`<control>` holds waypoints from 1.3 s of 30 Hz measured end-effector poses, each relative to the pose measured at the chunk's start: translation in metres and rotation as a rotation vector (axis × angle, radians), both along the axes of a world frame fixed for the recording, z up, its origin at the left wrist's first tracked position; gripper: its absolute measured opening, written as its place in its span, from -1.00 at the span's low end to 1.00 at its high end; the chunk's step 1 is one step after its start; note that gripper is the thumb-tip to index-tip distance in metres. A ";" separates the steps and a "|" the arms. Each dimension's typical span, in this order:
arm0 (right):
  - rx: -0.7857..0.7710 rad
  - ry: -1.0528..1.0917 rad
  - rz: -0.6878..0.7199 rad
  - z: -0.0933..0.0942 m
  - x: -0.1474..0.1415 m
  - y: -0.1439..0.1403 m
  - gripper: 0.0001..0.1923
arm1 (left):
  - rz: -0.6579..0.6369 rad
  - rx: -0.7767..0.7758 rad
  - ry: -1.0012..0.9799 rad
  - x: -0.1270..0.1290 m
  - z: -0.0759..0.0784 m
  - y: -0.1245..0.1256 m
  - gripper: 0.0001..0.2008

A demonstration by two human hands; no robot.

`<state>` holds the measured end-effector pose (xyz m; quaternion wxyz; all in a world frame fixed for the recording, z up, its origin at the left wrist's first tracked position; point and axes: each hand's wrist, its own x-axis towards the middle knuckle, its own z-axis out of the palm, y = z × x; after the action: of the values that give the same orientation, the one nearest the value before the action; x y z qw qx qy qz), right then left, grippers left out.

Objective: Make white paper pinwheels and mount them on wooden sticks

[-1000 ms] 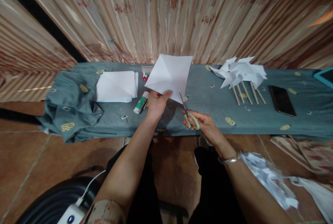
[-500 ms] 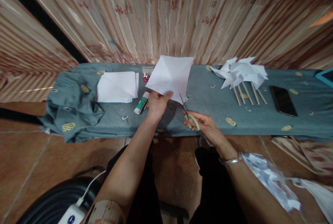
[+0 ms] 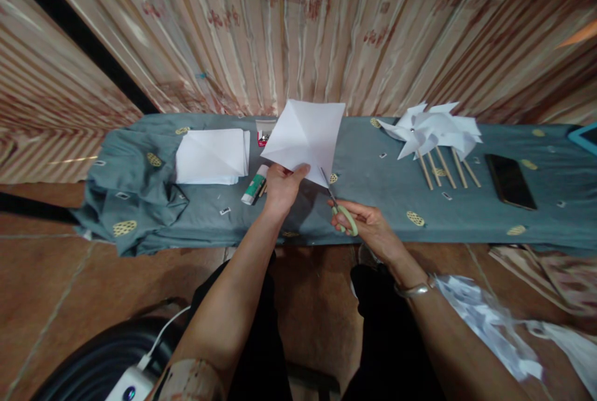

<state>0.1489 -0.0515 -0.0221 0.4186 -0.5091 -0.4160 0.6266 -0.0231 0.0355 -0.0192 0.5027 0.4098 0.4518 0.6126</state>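
Observation:
A creased square sheet of white paper (image 3: 304, 135) is pinched at its near edge by my left hand (image 3: 283, 188), thumb on top. My right hand (image 3: 366, 224) grips green-handled scissors (image 3: 344, 217), fingers in the loops. The blades lie at the paper's near right corner, one of them over its surface. Just left of my left hand lies a glue stick (image 3: 255, 184) with a green and white label. Behind it stands a small red and white box (image 3: 263, 133) holding small metallic pieces.
A stack of white paper (image 3: 212, 155) rests on the left of the cloth-covered table (image 3: 382, 196). Several white paper pinwheels (image 3: 431, 129) on wooden sticks and a black phone (image 3: 510, 181) lie to the right. A patterned curtain (image 3: 317, 34) hangs behind; a plastic bag (image 3: 489, 323) is on the floor.
Both hands, the paper and the scissors stay almost where they were. The paper's far right corner has dipped slightly, and the view has shifted a little.

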 end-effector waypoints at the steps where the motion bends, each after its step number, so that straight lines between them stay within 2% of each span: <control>1: -0.002 0.001 -0.003 -0.001 0.000 0.000 -0.49 | 0.002 -0.001 0.016 0.000 0.000 0.000 -0.80; 18: -0.031 0.049 -0.038 -0.005 -0.003 0.001 -0.51 | 0.014 0.021 0.061 -0.001 -0.003 0.001 -0.82; 30: -0.018 0.040 -0.006 0.000 -0.004 0.000 -0.55 | -0.070 -0.079 0.126 0.003 0.005 -0.004 -0.82; 34: -0.036 0.054 -0.036 0.000 -0.004 0.000 -0.53 | -0.123 -0.059 0.134 0.005 0.007 -0.007 -0.84; 39: 0.011 0.028 -0.029 -0.005 -0.004 0.000 -0.51 | -0.120 -0.063 0.125 0.006 0.006 -0.007 -0.84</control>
<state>0.1453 -0.0517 -0.0272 0.4360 -0.5039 -0.4061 0.6253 -0.0174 0.0280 -0.0134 0.5221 0.4573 0.4760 0.5402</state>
